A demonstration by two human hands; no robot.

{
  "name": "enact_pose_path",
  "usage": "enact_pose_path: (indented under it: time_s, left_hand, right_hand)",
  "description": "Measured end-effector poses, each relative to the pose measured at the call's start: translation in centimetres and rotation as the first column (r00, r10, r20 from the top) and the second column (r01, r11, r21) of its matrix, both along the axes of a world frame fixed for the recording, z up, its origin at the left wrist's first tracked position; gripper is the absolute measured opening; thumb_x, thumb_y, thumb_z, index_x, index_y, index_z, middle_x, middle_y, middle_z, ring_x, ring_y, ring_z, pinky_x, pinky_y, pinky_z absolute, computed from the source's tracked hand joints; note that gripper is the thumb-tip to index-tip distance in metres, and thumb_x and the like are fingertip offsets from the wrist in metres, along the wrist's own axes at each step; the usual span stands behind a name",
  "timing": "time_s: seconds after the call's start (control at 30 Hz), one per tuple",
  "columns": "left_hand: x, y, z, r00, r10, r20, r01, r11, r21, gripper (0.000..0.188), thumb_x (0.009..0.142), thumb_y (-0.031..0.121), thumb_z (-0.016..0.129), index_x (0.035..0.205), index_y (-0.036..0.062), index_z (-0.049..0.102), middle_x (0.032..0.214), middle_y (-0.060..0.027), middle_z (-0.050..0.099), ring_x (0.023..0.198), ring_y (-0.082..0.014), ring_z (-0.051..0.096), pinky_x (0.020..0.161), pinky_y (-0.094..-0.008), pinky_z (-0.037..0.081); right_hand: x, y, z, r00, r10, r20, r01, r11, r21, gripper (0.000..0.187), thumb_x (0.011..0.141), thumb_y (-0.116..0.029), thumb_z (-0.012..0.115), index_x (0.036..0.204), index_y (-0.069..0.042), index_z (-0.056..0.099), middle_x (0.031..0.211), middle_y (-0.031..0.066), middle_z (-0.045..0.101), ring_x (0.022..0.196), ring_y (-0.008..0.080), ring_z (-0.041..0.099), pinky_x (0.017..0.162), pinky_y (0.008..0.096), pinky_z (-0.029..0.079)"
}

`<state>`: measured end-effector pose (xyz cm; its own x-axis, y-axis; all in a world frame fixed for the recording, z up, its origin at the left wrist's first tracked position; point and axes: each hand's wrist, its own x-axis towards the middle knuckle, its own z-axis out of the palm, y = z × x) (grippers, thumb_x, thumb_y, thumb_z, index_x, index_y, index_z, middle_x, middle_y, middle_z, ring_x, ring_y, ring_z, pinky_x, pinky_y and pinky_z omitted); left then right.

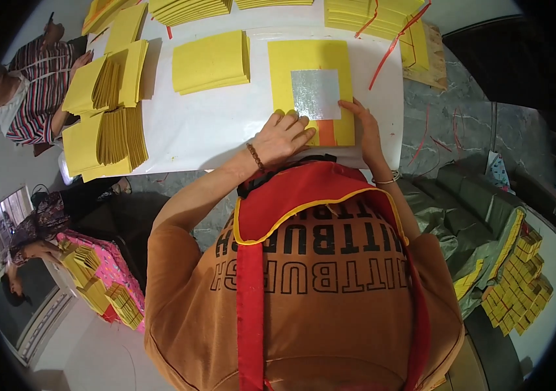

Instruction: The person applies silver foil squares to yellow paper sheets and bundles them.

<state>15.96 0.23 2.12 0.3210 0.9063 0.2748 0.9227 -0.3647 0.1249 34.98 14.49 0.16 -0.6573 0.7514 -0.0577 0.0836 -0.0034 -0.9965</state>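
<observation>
In front of me on the white table lies a yellow paper sheet or stack (310, 55), with a silver foil square (317, 94) on its middle. An orange strip (326, 132) shows below the foil. My left hand (284, 138) rests on the lower left part of the paper, its fingers bent and slightly apart, a beaded bracelet on the wrist. At the right edge of the paper is my right hand (366, 124), fingers stretched out, a fingertip touching the foil's right side. Neither hand visibly grips anything.
A folded yellow paper stack (211, 62) lies to the left, and fanned yellow bundles (111, 140) stand at the table's left end. More stacks (369, 16) with red ties line the far side. A person in stripes (40, 85) is at the left; another works below.
</observation>
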Motion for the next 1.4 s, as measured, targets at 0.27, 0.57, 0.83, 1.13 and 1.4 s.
enact_pose_path:
  time_s: [0.27,0.57,0.83,1.13,1.4]
  left_hand:
    - [0.4,-0.2,0.1,0.999,0.043,0.027,-0.041,0.996,-0.074,0.040,0.075,0.024,0.066,0.112,0.0109,0.059,0.116,-0.0075,0.053,0.107,-0.0243,0.047,0.084,-0.0372,0.038]
    - [0.0,-0.1,0.0,1.000,0.006,0.008,-0.006,1.000,-0.022,0.037,0.075,0.021,0.061,0.110,0.0088,0.059,0.112,-0.0083,0.053,0.104,-0.0244,0.048,0.084,-0.0373,0.038]
    - [1.7,-0.4,0.1,0.995,0.086,-0.048,-0.089,0.994,-0.063,0.047,0.071,0.017,0.064,0.115,0.0051,0.055,0.117,-0.0129,0.052,0.105,-0.0288,0.051,0.085,-0.0410,0.042]
    - [-1.5,2.2,1.5,0.858,0.260,0.443,-0.116,0.938,-0.326,0.026,0.082,0.014,0.058,0.107,0.0061,0.057,0.089,-0.0142,0.063,0.079,-0.0297,0.062,0.065,-0.0377,0.050]
    - [-2.1,3.0,0.8,0.670,0.426,0.609,-0.210,0.895,-0.394,0.020,0.091,0.020,0.052,0.093,0.0027,0.061,0.074,-0.0162,0.063,0.069,-0.0332,0.060,0.063,-0.0395,0.048]
  right_hand:
    - [0.2,0.1,-0.2,1.000,0.019,0.025,-0.019,0.999,0.032,0.053,0.098,-0.035,0.025,0.113,0.000,0.061,0.127,0.0210,0.050,0.124,0.0276,0.042,0.105,0.0345,0.027]
    - [0.1,0.2,-0.2,1.000,0.020,0.008,-0.020,1.000,-0.013,0.053,0.097,-0.035,0.026,0.112,0.001,0.061,0.128,0.0217,0.048,0.121,0.0275,0.044,0.104,0.0341,0.028]
    - [0.2,0.3,-0.3,0.999,0.026,0.037,-0.029,0.998,0.057,0.053,0.098,-0.036,0.027,0.111,0.002,0.062,0.129,0.0215,0.048,0.120,0.0270,0.045,0.104,0.0339,0.029]
    - [0.1,0.1,-0.1,1.000,0.018,0.023,-0.017,0.998,-0.053,0.053,0.098,-0.034,0.023,0.113,0.001,0.059,0.128,0.0174,0.050,0.122,0.0254,0.043,0.106,0.0339,0.025]
    - [0.1,0.2,-1.0,0.998,-0.043,0.040,0.047,0.995,-0.092,0.052,0.097,-0.035,0.031,0.114,0.005,0.058,0.128,0.0198,0.049,0.120,0.0255,0.045,0.103,0.0338,0.030]
